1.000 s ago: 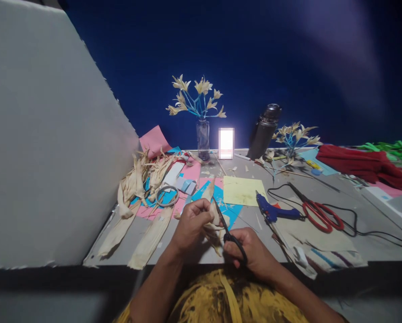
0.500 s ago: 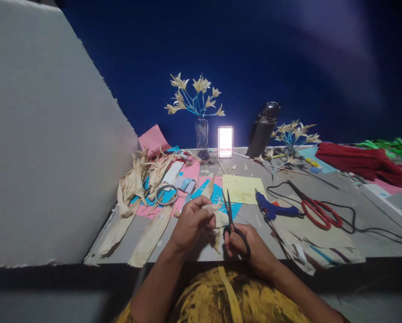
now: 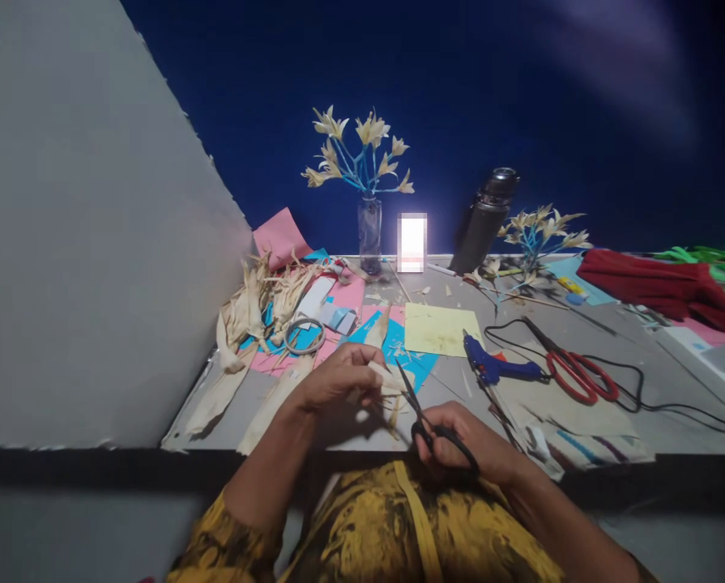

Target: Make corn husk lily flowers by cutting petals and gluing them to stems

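My left hand is closed, pinching a pale strip of dried husk that sticks out to the right of the fingers. In my right hand is a pair of black-handled scissors, its blades pointing up and left. The blades are beside the husk strip; whether they touch it I cannot tell. Under the hands lie a blue paper sheet with small cut scraps and more husk pieces. A dried husk petal rests on the paper just beyond my left hand.
Dried husks and a tape ring lie at left. Husk flowers stand in a glass vase; a dark flask is further right. Near my right hand are a blue glue gun, its cable, and large red-handled scissors.
The scissors have tilted over to the left and my right hand has moved slightly right and down. More of the husk strip shows beyond my left fingers. The whole view has shifted slightly.
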{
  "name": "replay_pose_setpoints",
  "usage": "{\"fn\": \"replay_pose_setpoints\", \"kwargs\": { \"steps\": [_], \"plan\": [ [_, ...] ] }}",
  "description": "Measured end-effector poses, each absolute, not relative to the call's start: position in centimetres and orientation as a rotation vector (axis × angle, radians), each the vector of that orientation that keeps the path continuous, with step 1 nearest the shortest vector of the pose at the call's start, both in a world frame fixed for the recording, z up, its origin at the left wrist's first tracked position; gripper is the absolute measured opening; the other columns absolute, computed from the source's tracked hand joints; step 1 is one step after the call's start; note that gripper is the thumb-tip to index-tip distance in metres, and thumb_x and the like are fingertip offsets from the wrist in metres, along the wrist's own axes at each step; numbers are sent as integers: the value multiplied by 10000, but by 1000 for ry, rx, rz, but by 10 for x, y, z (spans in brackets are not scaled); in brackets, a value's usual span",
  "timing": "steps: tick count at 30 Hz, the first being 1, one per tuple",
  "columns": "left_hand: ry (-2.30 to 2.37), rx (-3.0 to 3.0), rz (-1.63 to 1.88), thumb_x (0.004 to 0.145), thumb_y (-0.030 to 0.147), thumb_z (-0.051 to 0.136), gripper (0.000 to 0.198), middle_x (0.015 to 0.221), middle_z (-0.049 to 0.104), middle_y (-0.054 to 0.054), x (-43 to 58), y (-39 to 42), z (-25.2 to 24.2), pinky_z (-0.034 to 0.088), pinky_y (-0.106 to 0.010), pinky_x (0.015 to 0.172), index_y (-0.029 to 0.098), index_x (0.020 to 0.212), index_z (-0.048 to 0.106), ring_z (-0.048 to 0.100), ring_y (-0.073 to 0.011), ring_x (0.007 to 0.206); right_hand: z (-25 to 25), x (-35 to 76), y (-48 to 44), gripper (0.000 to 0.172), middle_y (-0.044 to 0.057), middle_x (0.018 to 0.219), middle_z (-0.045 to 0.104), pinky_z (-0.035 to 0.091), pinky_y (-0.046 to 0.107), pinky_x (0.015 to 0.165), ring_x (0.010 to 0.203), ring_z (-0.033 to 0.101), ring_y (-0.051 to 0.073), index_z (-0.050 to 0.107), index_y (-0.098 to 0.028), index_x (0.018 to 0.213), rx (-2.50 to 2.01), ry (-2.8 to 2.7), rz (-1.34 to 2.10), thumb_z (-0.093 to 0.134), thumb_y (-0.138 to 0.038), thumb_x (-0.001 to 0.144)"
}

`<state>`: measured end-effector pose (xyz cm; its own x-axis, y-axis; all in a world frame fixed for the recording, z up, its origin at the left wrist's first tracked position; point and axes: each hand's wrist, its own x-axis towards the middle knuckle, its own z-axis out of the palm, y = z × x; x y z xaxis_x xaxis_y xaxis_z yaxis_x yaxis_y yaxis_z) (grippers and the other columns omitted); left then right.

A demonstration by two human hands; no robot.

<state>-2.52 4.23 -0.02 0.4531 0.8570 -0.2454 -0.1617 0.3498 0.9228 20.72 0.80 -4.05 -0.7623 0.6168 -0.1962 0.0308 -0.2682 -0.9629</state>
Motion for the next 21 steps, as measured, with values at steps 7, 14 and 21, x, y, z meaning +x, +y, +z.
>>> {"fn": "replay_pose_setpoints", "kwargs": {
  "steps": [7, 14, 21],
  "plan": [
    [843, 1034, 729, 626, 201, 669, 98, 540, 627, -23, -31, 47, -2, 329, -198, 413, 148, 651, 590, 477, -89, 401, -31, 208, 10, 616, -14, 528, 523, 280, 196, 440, 474, 430, 91, 548, -144, 635, -904, -1614, 2126, 726, -734, 626],
    [870, 1032, 710, 604, 189, 657, 96, 511, 628, -30, -31, 46, 4, 325, -194, 412, 153, 618, 568, 481, -91, 395, -34, 208, 12, 509, -2, 505, 568, 275, 196, 432, 456, 459, 100, 573, -148, 623, -979, -1679, 2094, 734, -625, 695],
    [894, 1053, 697, 607, 187, 665, 97, 502, 628, -26, -33, 48, 4, 336, -188, 408, 149, 627, 579, 490, -90, 381, -36, 207, 12, 459, -27, 466, 531, 226, 197, 421, 426, 400, 77, 524, -164, 580, -1053, -1695, 2067, 736, -552, 705]
  ]
}}
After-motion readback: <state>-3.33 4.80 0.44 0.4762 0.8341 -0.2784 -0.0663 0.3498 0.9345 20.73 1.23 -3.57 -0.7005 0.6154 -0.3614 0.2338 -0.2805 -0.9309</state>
